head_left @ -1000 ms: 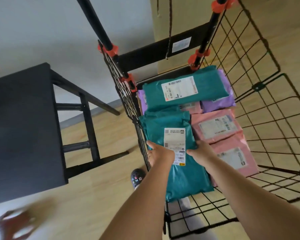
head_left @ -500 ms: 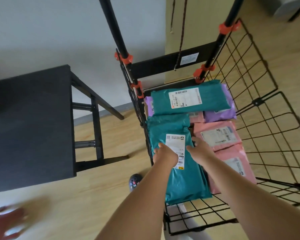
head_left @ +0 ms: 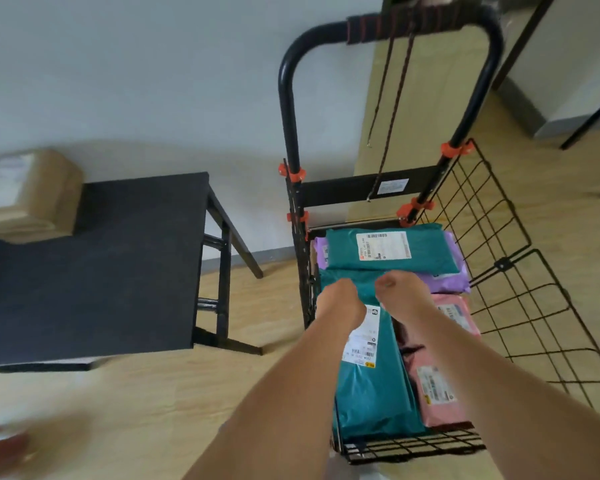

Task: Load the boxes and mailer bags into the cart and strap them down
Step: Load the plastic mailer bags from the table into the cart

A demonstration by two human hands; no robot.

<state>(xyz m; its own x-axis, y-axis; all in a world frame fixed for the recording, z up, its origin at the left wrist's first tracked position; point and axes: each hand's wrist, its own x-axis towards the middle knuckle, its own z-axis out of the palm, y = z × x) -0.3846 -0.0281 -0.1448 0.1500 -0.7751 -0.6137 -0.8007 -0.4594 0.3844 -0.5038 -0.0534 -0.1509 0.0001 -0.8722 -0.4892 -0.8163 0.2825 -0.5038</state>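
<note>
A black wire cart holds several mailer bags. A long teal mailer bag lies along its left side, beside pink bags. A second teal bag lies crosswise at the back on a purple bag. My left hand and my right hand sit side by side on the far end of the long teal bag. Their fingers bend down out of sight. A dark elastic cord hangs from the cart handle.
A black table stands left of the cart, with a brown cardboard box on its far corner. A blurred hand shows at the bottom left. Wooden floor lies between table and cart. The cart's right wire side leans outward.
Both my hands have slid forward along the long teal bag, from its label to its far end. The view has tilted up, showing the cart handle and the box.
</note>
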